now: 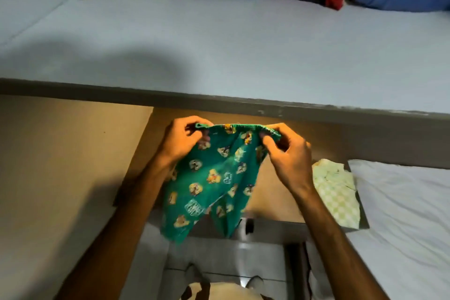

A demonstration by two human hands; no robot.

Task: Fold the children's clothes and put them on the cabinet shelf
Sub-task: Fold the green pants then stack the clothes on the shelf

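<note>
Both hands, left hand (181,142) and right hand (289,153), pinch the green shorts (214,178) by the waistband, hanging below the shelf (219,51) edge, probably so the legs drop straight before folding.

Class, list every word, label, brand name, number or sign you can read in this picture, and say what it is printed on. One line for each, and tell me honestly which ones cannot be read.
No text can be read with certainty.
Green printed shorts, held at the waistband by the left hand and right hand: pale outlined letter-like marks among cartoon figures, too blurred to read.
Folded clothes on the shelf: no lettering visible.
</note>
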